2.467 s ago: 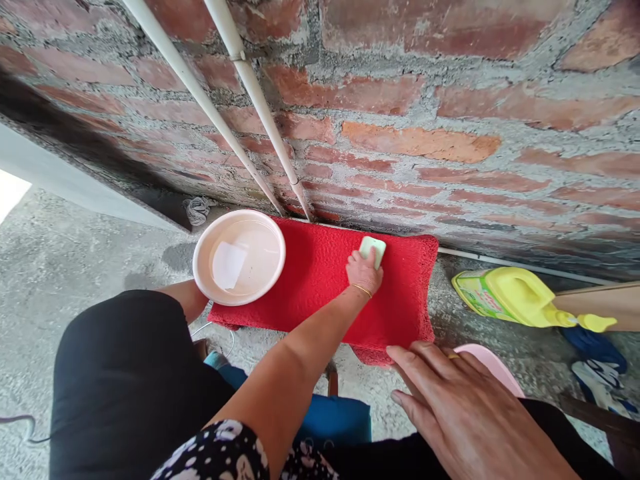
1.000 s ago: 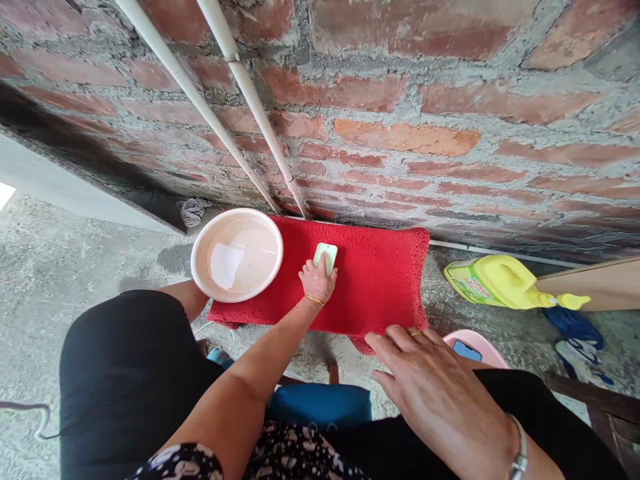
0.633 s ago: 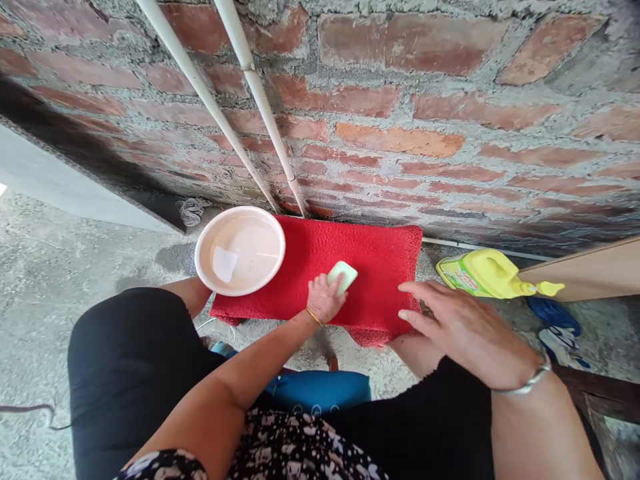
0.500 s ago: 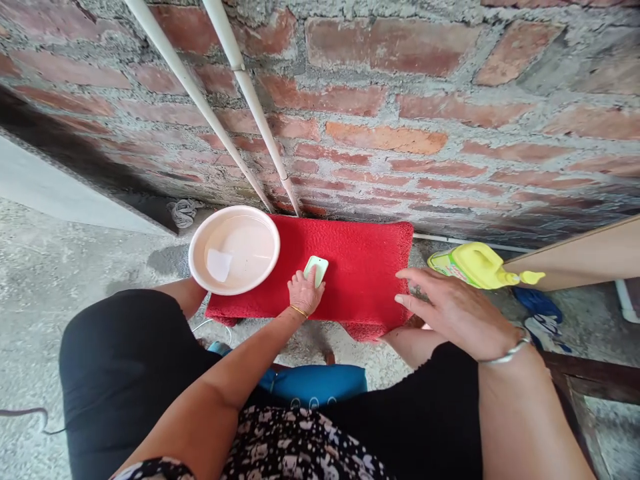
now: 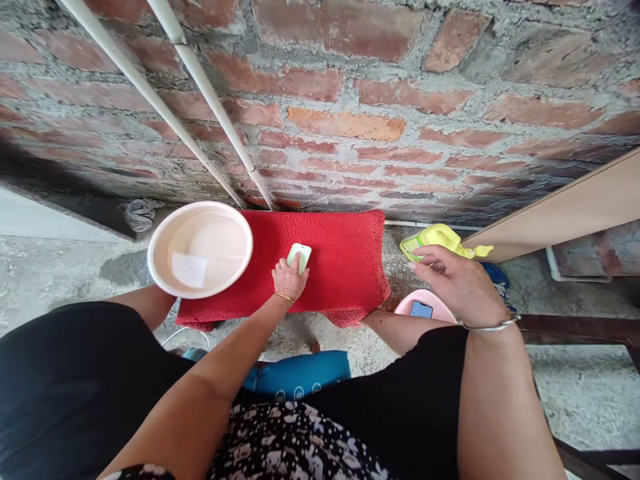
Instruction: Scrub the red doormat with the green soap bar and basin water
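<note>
On the red cloth [image 5: 340,267] lies a small pale green phone case [image 5: 302,252]. My left hand [image 5: 290,279] holds it at its near end, one finger laid along its face. My right hand [image 5: 457,280] is held in the air to the right of the cloth, fingers curved and apart, with nothing in it. From my view it overlaps the near side of a yellow detergent bottle [image 5: 437,237]; whether they touch I cannot tell. A white basin [image 5: 156,267] of clear water, with a whitish square patch showing in it, stands on the cloth's left end.
A pink tub [image 5: 405,303] with a phone [image 5: 421,309] in it sits on the floor by my right leg. Behind the cloth rises a brick wall [image 5: 345,127] with two white pipes [image 5: 210,100]. A tan board [image 5: 560,200] leans at right.
My right hand has moved from beside the cloth's right end toward the yellow bottle. My left hand still holds the phone case. The view has shifted right, showing the pink tub.
</note>
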{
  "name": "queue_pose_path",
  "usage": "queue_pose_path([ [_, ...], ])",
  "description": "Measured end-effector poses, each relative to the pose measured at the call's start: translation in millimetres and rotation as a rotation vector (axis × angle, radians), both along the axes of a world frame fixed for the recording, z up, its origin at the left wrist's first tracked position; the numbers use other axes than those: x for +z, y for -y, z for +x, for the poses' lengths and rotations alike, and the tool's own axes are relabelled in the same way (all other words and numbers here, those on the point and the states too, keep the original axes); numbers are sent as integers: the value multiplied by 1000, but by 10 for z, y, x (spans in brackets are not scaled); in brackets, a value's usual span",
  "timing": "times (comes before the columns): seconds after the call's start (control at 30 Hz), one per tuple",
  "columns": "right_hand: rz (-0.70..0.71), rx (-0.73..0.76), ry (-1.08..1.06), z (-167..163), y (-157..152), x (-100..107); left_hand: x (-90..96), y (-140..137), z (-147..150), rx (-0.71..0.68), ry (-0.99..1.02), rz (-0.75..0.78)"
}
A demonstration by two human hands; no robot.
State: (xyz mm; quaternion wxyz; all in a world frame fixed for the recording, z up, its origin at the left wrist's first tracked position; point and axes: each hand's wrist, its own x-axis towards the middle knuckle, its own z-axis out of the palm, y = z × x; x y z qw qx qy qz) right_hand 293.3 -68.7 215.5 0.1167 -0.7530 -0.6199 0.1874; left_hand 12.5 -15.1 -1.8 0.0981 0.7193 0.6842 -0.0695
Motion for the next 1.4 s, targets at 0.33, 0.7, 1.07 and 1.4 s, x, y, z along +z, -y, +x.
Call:
queue_pose_path([
  [0.33, 98, -186, -173, 208, 190, -108, -18, 368, 18, -419, 116, -118],
  [0.7, -7, -252, -89, 303, 326, -152, -111, 502, -384, -582, 65, -151],
  [1.07, -34, -173, -59, 315, 286, -223, -244, 527, -479, -522, 56, 25],
  [1.4, -116, -69, 25, 75, 145, -115, -164, 397, -840, -361, 19, 31],
])
